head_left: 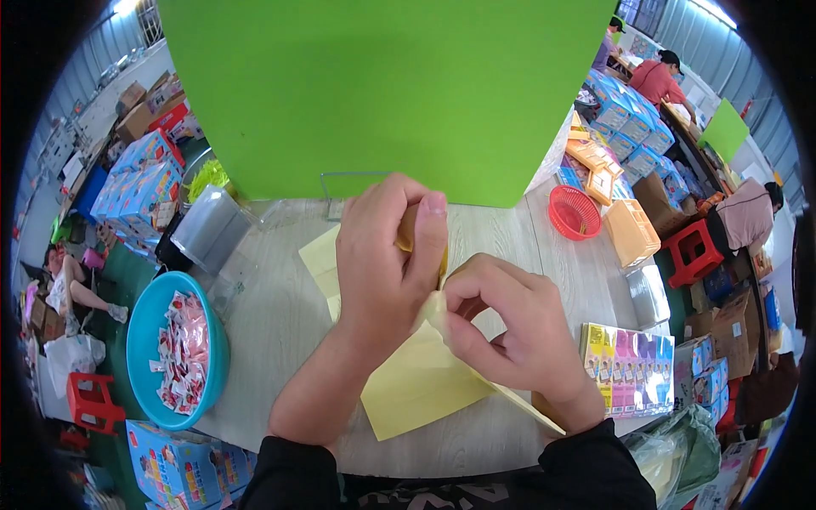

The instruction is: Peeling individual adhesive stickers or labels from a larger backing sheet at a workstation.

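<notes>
My left hand [382, 251] is raised over the table with its fingers curled round a golden-yellow object [408, 228]. Most of that object is hidden, so its kind cannot be made out. My right hand [518, 327] is closed in a pinch, thumb against finger, on a gathered bit of pale yellow paper [434, 311] just below the left thumb. Beneath both hands lies a pale yellow sheet of paper [421, 391], creased and angled. Another pale sheet corner [319, 259] shows left of my left hand.
A green panel [382, 93] stands across the table's far side. At left is a turquoise basin [219, 348] of small wrapped packets. A red basket [557, 200], orange plastic trays [633, 234] and a colourful printed pack [629, 370] lie at right. Other people sit beyond.
</notes>
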Demonstrator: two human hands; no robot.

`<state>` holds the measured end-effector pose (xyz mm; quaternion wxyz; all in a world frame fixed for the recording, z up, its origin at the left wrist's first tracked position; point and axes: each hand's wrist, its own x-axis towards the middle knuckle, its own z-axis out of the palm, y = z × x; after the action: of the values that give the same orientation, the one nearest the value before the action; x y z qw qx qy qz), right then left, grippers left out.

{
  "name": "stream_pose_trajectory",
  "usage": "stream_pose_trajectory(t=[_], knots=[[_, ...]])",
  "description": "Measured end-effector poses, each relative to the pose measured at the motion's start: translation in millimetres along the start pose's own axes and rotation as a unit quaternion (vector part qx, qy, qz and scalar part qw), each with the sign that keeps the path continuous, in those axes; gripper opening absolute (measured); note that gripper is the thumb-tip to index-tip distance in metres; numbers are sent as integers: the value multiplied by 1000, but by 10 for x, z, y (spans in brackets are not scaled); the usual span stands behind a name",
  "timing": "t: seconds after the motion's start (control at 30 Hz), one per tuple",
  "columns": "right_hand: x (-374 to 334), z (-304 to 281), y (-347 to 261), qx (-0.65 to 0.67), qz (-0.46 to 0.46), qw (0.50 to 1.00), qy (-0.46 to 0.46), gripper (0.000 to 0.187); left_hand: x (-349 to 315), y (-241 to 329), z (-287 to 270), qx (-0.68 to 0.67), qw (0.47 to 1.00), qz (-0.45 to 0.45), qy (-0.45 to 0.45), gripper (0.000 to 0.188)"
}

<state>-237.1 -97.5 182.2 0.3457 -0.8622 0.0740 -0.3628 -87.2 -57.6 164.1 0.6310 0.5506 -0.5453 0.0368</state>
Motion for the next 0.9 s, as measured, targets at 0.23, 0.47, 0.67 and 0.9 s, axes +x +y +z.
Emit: stream_pose_trajectory(t=[0.23,0.47,0.67,0.9], knots=[[6,-26,21,35,-2,999,-19,8,8,40,3,15,999,-49,0,17],[-12,9,40,22,-22,999,-14,7,-12,-4,-13,10,999,-34,11,18],[-5,60,75,19,-78,997,18,10,-9,-38,7,-42,998,-49,13,20],[15,-43,-13,100,27,995,-13,8,55,19,-11,-97,994,-36,35,21]])
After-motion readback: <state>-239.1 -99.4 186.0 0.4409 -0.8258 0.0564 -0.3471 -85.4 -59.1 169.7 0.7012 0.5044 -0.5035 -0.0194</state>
